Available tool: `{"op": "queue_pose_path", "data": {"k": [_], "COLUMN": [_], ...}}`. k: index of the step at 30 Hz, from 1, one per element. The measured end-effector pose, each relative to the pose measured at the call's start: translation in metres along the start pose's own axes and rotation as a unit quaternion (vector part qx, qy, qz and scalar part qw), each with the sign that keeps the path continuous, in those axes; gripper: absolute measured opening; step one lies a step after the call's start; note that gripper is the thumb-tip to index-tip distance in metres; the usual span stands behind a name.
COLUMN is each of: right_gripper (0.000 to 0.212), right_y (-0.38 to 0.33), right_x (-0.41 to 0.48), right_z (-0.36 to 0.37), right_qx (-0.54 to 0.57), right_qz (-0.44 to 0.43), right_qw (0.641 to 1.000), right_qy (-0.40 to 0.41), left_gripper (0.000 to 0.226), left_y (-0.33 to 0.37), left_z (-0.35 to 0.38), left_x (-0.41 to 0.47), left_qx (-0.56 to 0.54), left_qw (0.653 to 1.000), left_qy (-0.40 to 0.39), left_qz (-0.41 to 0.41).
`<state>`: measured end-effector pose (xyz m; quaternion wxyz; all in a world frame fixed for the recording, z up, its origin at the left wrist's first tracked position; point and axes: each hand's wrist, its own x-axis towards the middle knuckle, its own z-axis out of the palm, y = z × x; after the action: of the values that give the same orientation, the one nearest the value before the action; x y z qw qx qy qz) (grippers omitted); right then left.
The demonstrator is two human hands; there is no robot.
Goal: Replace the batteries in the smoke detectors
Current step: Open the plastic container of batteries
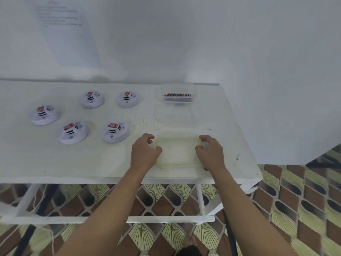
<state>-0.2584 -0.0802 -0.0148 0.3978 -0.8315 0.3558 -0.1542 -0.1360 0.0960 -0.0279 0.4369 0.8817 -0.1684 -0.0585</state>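
Several white round smoke detectors, each with a red and white battery on top, lie on the left half of the white table [55, 159]; the nearest one [115, 132] is just left of my left hand. A clear box [178, 97] holding a row of several batteries stands at the back right. Close to the front edge sits a clear rectangular container with a green-rimmed lid [178, 152]. My left hand [145, 151] grips its left end and my right hand [210, 150] grips its right end, fingers curled over the side clips.
The table ends just right of the container, and a white wall rises behind it with a paper sheet [64, 28] taped at the upper left. Under the table are a white frame [166, 218] and a patterned floor. A dark cable [230, 235] hangs at the lower right.
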Motion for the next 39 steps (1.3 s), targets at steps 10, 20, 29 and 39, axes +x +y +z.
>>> {"op": "queue_pose_path", "data": {"k": [10, 20, 29, 39], "right_gripper": [0.046, 0.046, 0.042, 0.040], "right_y": [0.002, 0.005, -0.039, -0.111], "right_x": [0.016, 0.026, 0.007, -0.002], "right_z": [-0.002, -0.006, 0.006, 0.085], "right_qx": [-0.002, -0.028, -0.093, -0.013], "right_qz": [0.001, 0.006, -0.116, -0.230], "right_qw": [1.000, 0.998, 0.988, 0.949], "right_qy": [-0.017, -0.050, -0.050, -0.214], "left_gripper": [0.036, 0.034, 0.024, 0.023], "left_y": [0.003, 0.013, 0.031, -0.033], "left_z": [0.006, 0.003, -0.027, -0.103], "left_x": [0.007, 0.009, 0.007, 0.012], "left_qx": [-0.014, 0.027, 0.042, 0.060], "left_qw": [1.000, 0.999, 0.998, 0.992], "left_qy": [0.021, 0.028, 0.013, 0.083], "left_qz": [0.008, -0.015, 0.054, 0.078]}}
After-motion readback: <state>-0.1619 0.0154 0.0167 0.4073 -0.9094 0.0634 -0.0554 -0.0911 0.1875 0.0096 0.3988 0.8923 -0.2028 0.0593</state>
